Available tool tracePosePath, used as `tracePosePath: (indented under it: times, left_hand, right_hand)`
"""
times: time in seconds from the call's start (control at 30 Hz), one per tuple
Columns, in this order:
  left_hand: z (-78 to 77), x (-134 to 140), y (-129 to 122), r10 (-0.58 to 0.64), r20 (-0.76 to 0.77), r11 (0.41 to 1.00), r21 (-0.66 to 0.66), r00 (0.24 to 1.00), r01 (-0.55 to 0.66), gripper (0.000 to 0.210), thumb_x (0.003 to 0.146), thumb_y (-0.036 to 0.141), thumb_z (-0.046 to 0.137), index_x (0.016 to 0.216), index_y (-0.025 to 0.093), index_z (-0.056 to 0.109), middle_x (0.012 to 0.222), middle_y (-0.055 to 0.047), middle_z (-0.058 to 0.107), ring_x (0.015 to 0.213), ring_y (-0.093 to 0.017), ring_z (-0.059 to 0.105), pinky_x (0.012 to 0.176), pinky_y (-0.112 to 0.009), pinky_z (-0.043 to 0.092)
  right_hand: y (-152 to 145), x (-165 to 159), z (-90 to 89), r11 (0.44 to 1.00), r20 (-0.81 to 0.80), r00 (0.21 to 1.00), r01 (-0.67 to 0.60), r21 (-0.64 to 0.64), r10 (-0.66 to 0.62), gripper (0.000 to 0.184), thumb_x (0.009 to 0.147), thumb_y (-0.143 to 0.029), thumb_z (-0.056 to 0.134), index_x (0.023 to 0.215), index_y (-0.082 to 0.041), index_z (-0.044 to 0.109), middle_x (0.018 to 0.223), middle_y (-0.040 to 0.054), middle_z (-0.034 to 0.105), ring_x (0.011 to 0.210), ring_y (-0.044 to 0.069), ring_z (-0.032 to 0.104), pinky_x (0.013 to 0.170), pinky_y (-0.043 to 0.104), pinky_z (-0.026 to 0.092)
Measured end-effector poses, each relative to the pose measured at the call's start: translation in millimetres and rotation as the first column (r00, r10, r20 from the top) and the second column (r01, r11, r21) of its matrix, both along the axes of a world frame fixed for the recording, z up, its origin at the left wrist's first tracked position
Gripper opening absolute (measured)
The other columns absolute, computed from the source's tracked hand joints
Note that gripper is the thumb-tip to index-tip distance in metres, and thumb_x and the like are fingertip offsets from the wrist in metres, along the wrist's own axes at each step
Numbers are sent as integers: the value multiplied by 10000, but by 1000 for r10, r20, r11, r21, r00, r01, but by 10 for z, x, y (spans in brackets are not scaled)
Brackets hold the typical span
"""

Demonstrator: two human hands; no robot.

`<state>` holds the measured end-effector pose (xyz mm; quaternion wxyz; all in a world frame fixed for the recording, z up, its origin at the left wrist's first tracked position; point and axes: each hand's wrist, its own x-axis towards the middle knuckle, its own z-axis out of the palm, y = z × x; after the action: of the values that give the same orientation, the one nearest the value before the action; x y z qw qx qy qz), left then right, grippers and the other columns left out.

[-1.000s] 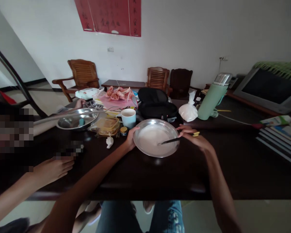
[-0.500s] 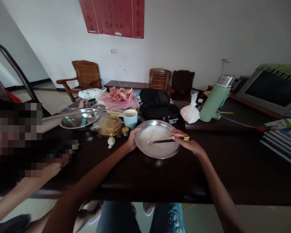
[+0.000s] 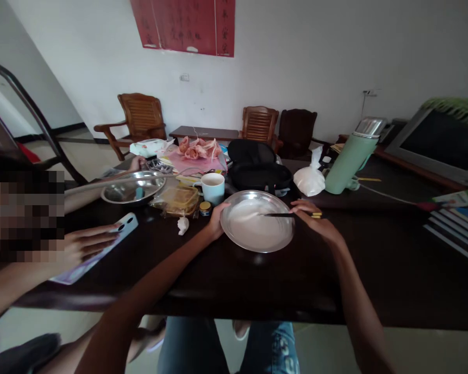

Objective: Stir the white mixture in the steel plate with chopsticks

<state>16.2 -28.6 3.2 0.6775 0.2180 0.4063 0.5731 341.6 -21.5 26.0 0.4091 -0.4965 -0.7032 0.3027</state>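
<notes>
A shallow metal basin (image 3: 234,240) stands on the dark table, with a pale whitish mixture (image 3: 253,231) spread over its bottom. My left hand (image 3: 217,221) grips the basin's left rim, its thumb along the edge. Black chopsticks (image 3: 277,215) with gold-coloured ends are held in my right hand (image 3: 310,215) at the right rim. Their tips reach into the middle of the basin, at the mixture; they overlap, so I cannot tell them apart. Just behind the basin's left side is a light blue mug (image 3: 212,193), with a small gold-lidded jar (image 3: 205,209) close by.
At left, another person's hand (image 3: 89,244) rests on a pale phone (image 3: 127,224). A second metal basin (image 3: 113,200), plastic-wrapped food boxes (image 3: 179,200) and crumpled tissue (image 3: 183,225) lie nearby. Behind are a black case (image 3: 259,176), a bag of white powder (image 3: 310,179) and a green thermos (image 3: 351,161).
The chopsticks' tips have moved right and toward the far side of the basin, my right hand shifting slightly with them. The other person's hand and phone at left have changed position.
</notes>
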Motion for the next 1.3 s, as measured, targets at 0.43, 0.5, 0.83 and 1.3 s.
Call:
tracePosePath:
  times: [0.43, 0.5, 0.83, 1.3]
  left_hand:
    - [17, 23, 11, 21, 21, 1000, -16, 1000, -20, 262, 797, 236, 697, 998, 114, 812, 733, -74, 790, 784, -291, 762, 736, -337, 568]
    - [31, 25, 4, 42, 1, 999, -27, 999, -42, 266, 801, 238, 687, 998, 109, 812, 694, -67, 774, 779, -291, 759, 731, -336, 566]
    - [-41, -14, 38, 2, -7, 1000, 26, 1000, -2, 246, 767, 272, 728, 951, 126, 800, 762, -73, 794, 736, -265, 738, 729, -330, 549]
    - [12, -17, 9, -20, -19, 999, 27, 1000, 20, 242, 768, 273, 715, 946, 133, 797, 773, -71, 796, 755, -266, 727, 789, -354, 557]
  right_hand:
    - [-4, -150, -29, 997, 15, 997, -73, 21, 72, 610, 818, -867, 643, 818, -283, 819, 1203, 102, 786, 1351, 352, 634, 1255, 545, 413]
    - [19, -36, -3, 999, -12, 1000, -13, 31, 14, 561, 828, -831, 658, 793, -292, 808, 1151, 89, 801, 1339, 353, 645, 1258, 557, 401]
    - [48, -204, -128, 992, 0, 994, -108, 58, 108, 569, 844, -844, 640, 826, -301, 811, 1296, 77, 767, 1442, 334, 563, 1288, 545, 376]
    - [50, -156, -105, 989, 27, 991, -132, 68, 131, 548, 878, -803, 626, 865, -288, 813, 1223, 88, 798, 1387, 348, 625, 1262, 558, 426]
